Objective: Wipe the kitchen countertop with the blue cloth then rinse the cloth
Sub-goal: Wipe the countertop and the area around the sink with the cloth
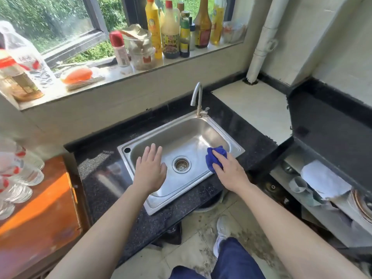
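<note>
A crumpled blue cloth (215, 158) sits bunched in my right hand (231, 174), which grips it at the right front rim of the steel sink (181, 121). My left hand (150, 172) hovers flat over the left side of the basin, fingers spread, holding nothing. The dark speckled countertop (104, 178) surrounds the sink. A curved metal tap (198, 97) stands at the sink's back right corner; no water runs from it. The round drain (181, 164) lies between my two hands.
The windowsill (112, 77) above holds several sauce bottles (170, 29) and jars. An orange wooden cabinet (40, 218) with clear plastic bottles (18, 174) stands at the left. A white tiled surface (253, 109) and a white pipe (261, 41) lie right; a low shelf (322, 198) holds dishes.
</note>
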